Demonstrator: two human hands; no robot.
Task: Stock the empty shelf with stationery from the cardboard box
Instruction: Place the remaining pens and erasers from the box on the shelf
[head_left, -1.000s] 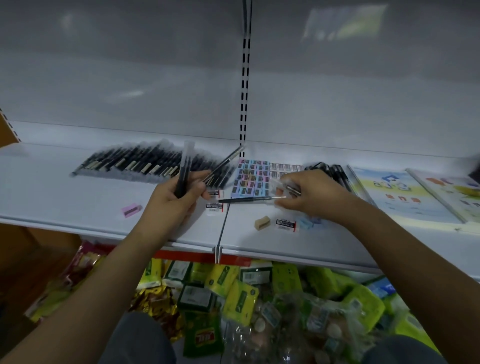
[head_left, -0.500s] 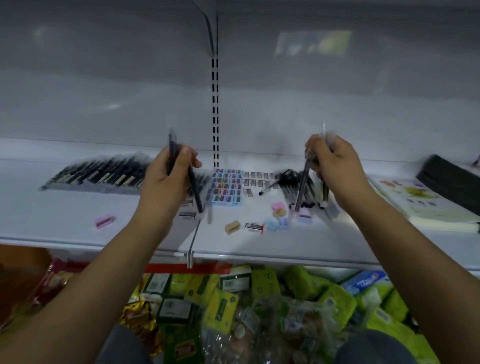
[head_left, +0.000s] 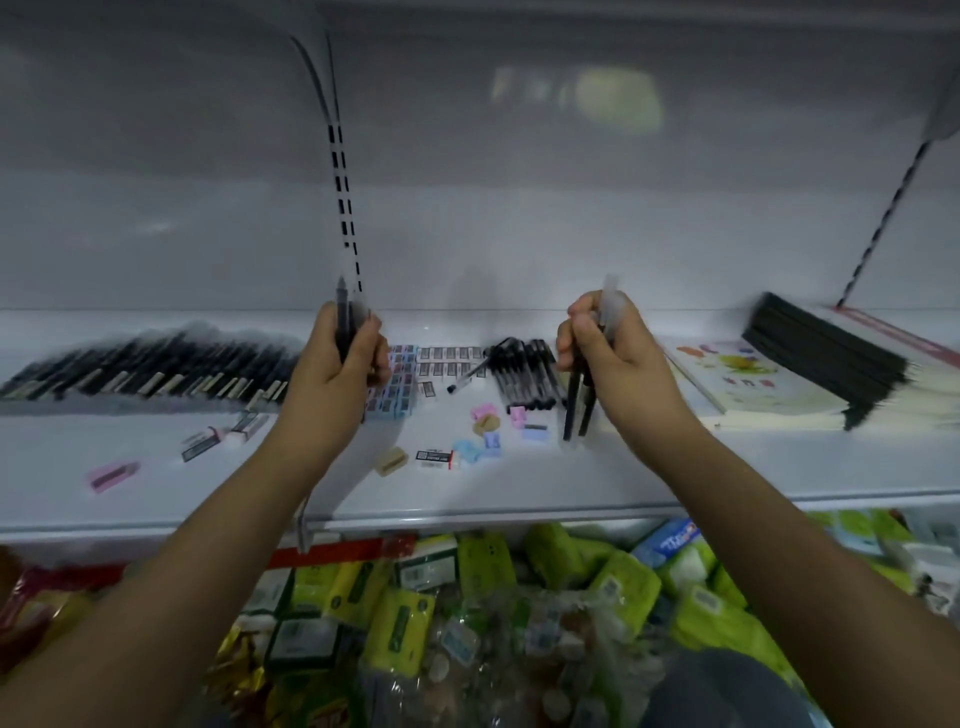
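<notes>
A white shelf (head_left: 519, 488) is seen from above and in front, with both arms raised over it. A few dark pens (head_left: 345, 317) are gripped upright in the left hand (head_left: 332, 379), whose fingers are curled round their barrels; the pens' tips rise above the fist. A second small bundle of pens (head_left: 581, 405) is held in the right hand (head_left: 618, 364), likewise clenched round them, with their dark lower ends hanging below the fist, above the shelf, and pale caps showing above it. Along the back left of the shelf a long row of black pens (head_left: 150, 366) is laid side by side. Between the hands a block of small coloured erasers (head_left: 397, 395) is set out, with a group of black pens (head_left: 522, 376) lying just to its right. Loose erasers and sharpeners (head_left: 485, 426) in pink, blue and tan are scattered toward the front, and a pink eraser (head_left: 114, 474) lies apart at the left. Illustrated booklets (head_left: 748, 379) and a stack of black notebooks (head_left: 826, 358) are placed at the right end. Green and yellow packets (head_left: 405, 613) are heaped below the shelf. The whole view is blurred by motion.
</notes>
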